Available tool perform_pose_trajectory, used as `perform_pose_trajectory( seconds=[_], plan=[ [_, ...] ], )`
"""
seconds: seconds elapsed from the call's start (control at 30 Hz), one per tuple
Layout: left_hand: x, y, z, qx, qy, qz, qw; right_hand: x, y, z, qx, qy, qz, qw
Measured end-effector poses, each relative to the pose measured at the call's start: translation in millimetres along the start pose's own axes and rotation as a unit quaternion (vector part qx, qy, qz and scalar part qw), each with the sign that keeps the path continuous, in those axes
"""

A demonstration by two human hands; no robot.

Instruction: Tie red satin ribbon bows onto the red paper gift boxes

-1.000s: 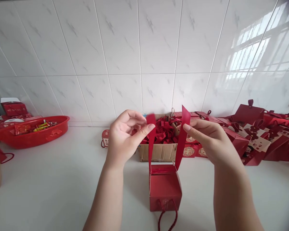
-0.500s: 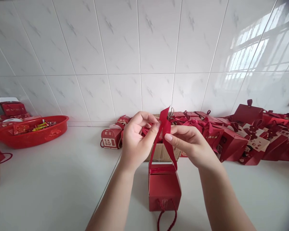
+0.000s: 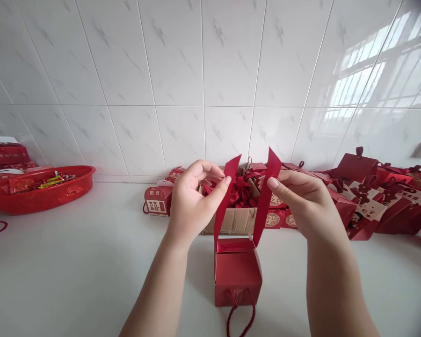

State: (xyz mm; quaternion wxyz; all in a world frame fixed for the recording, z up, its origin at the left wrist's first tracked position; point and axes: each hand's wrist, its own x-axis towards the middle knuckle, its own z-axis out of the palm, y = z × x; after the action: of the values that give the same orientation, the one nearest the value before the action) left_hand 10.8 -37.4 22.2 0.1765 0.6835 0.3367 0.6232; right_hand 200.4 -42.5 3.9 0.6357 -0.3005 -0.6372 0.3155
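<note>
A small red gift box [image 3: 237,276] stands on the white counter between my forearms, a twisted cord handle [image 3: 250,318] hanging from its near side. From its top rise the two ends of a red ribbon [image 3: 264,206]. My left hand [image 3: 196,201] pinches the left end between thumb and forefinger. Closed on the right end is my right hand [image 3: 298,199]. Both ends are held apart above the box, their slanted tips pointing upward. Behind the ribbon sits a cardboard box [image 3: 233,221] with red ribbon bows [image 3: 241,192] inside.
At the far left is a red plastic basket [image 3: 70,189] holding wrapped sweets. A small printed red box [image 3: 156,201] stands left of the cardboard box. Many dark red gift boxes [image 3: 358,168] line the right side against the tiled wall [image 3: 228,61].
The two ribbon ends, close together and crossing before, are now spread apart. My right hand has moved to the right with its end; my left has shifted slightly left.
</note>
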Motion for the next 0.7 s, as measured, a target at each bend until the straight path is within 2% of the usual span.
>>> perform_pose_trajectory(
  seconds=[0.1,0.33,0.7],
  plan=[
    [0.2,-1.3,-0.9,0.007,-0.012,0.008,1.0,-0.1,0.9,-0.1,0.003,0.013,-0.01,1.0],
    [0.5,-5.4,-1.2,0.011,0.045,0.064,0.997,1.2,3.7,1.1,-0.004,0.032,-0.029,0.999],
    [1.3,-7.9,-0.9,0.003,0.047,0.068,0.997,2.4,6.9,2.9,0.0,0.058,-0.035,0.998]
  ],
)
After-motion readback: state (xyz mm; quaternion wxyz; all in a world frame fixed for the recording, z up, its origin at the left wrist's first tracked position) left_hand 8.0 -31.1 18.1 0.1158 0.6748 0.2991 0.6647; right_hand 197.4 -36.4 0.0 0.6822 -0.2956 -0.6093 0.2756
